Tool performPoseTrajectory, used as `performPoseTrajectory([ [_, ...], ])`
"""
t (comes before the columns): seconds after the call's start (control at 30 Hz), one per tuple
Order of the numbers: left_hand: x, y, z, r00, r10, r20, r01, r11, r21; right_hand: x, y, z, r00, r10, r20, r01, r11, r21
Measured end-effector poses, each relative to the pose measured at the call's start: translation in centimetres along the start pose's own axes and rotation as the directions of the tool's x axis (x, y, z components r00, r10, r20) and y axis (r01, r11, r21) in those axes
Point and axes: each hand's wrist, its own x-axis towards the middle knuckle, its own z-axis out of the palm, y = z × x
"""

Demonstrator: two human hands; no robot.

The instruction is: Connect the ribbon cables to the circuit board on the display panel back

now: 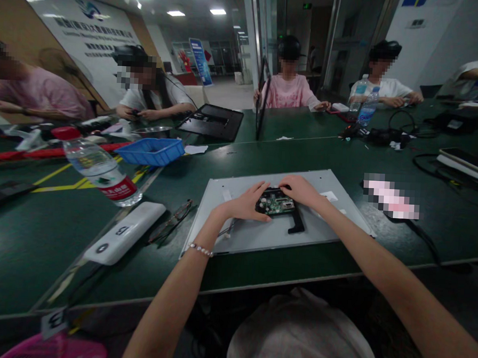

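We have a circuit board (281,203) on a grey panel (256,236), our left grip (243,201) clasping it, our right grip (302,190) at its far edge, closure unclear. Leftward, a white device (134,227) seems marked "13"; a bottle (93,160) has an illegible red label (121,190).

The surface (240,153) was dark green, crossed by bright yellow lines (58,190) to my eye as plain as road paint. The panel (255,241) was pale grey, the circuit board (280,204) green in its black frame (297,223). I saw a clear bottle (103,171) with a red cap and a red-and-white label, a blue tray (150,152), a white power pack (126,233) with black markings, a bracelet (200,249) of pale beads, a hot-pink basket (59,349) and, opposite, a light-pink shirt (290,92).
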Motion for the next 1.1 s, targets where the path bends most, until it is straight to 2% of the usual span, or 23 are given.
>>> performPoseTrajectory([
  [0.27,-0.1,-0.4,0.1,1.0,0.017,-0.009,-0.017,1.0,0.002,-0.1,-0.1,-0.3,1.0,0.022,0.008,-0.023,0.999,0.047],
  [0.43,-0.1,-0.5,0.2,1.0,0.019,-0.017,-0.019,1.0,-0.001,-1.4,0.4,-2.5,0.998,0.043,-0.051,-0.04,0.997,0.066],
  [0.6,-0.2,0.0,0.1,1.0,0.007,-0.005,-0.007,1.0,-0.01,-4.3,1.9,-4.5,0.997,0.081,0.015,-0.082,0.993,0.088],
  [0.83,-0.2,-0.2,0.0,1.0,0.001,0.015,-0.001,1.0,-0.003,-7.2,4.3,-3.9,0.961,0.266,0.077,-0.276,0.943,0.188],
  [1.0,-0.1,-0.6,0.3,1.0,0.016,-0.001,-0.016,1.0,0.002,-7.0,4.7,-3.8,0.959,0.259,0.118,-0.277,0.943,0.184],
  [1.1,-0.1,-0.6,0.4,1.0,0.023,-0.006,-0.023,1.0,0.003,-6.8,4.9,-3.5,0.963,0.26,0.068,-0.268,0.951,0.153],
])
